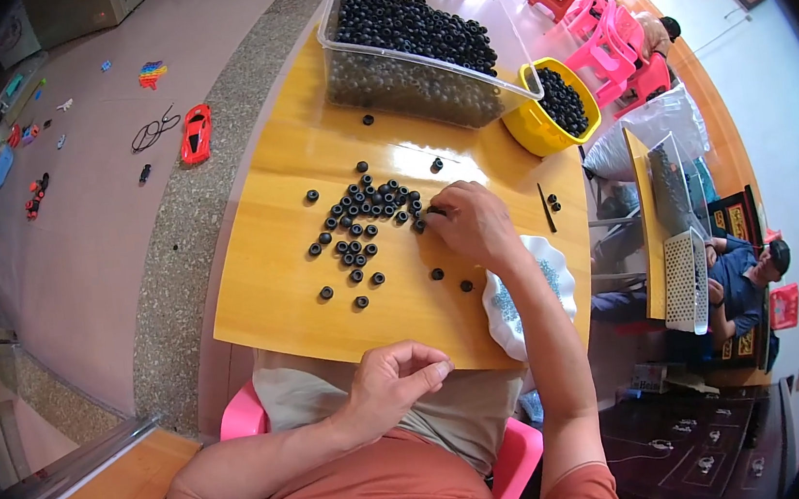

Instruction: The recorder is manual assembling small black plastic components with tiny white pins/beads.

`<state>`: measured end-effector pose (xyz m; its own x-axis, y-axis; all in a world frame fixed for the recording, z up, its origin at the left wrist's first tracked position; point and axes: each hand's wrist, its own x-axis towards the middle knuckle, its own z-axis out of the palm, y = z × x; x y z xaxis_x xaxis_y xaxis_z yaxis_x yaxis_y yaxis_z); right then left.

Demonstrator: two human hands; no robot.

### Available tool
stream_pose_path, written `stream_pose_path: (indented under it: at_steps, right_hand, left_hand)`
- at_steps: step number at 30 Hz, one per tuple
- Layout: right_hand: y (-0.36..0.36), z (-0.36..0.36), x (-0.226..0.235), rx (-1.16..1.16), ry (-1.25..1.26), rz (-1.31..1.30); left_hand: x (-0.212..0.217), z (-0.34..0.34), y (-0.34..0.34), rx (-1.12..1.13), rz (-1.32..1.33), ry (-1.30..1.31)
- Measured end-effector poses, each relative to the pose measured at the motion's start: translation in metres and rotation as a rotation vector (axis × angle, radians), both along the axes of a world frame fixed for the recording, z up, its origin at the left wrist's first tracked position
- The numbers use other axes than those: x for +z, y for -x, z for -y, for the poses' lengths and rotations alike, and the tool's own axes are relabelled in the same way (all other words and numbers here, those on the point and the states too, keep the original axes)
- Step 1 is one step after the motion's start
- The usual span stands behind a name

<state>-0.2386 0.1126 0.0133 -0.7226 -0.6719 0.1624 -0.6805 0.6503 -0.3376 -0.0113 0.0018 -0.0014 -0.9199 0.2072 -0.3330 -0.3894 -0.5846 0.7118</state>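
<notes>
Small black ring-shaped pieces (pixel 357 231) with holes lie loosely scattered in the middle of the yellow wooden table (pixel 276 282). At the right edge of this scatter, my right hand (pixel 475 224) has its fingertips closed on a black ring piece (pixel 435 211). My left hand (pixel 398 378) hovers at the near table edge, thumb and fingers drawn together. Whatever lies between those fingertips, if anything, is too small to make out. Beneath my right forearm is a white scalloped dish (pixel 507 321) with tiny light-blue bits in it, partly hidden by the arm.
A clear plastic bin (pixel 404 103) full of black pieces stands at the far edge, beside a yellow tub (pixel 535 128) of the same. A thin dark stick (pixel 546 208) lies right. A toy car (pixel 196 134) is on the floor; a seated person (pixel 748 276) works at another table.
</notes>
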Motion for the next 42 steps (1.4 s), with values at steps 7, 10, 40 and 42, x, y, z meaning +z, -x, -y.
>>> stream_pose_path:
  at_steps: [7,10,40,42]
  right_hand:
    - [-0.051,-0.015,0.025,0.111,0.42,0.239]
    - [-0.083,-0.018,0.043,0.182,0.452,0.294]
    - [-0.175,-0.052,0.024,0.136,0.626,0.114]
    - [-0.177,-0.051,0.022,0.122,0.651,0.124]
  left_hand:
    - [0.005,0.006,0.004,0.103,0.069,-0.023]
    - [0.002,0.007,0.005,0.264,0.016,-0.086]
    - [0.009,0.005,-0.002,0.06,-0.085,-0.212]
    - [0.008,0.005,-0.003,0.08,-0.096,-0.205]
